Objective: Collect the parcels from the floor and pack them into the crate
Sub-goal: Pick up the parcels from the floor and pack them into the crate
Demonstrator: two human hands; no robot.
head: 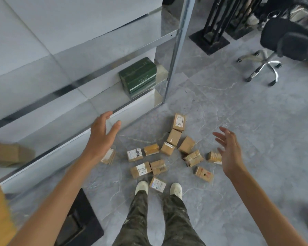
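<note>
Brown parcels (173,137) with white labels lie on grey marbled floor (238,121). Beside them: green box (138,75), camouflage trousers (160,219), white shoes (141,187).

The left hand (100,137) hides part of the leftmost parcel (108,157), the right hand (228,151) part of the rightmost parcel (213,156). The labels (134,153) are too small to read. The edge cuts the office chair (283,43).
</note>
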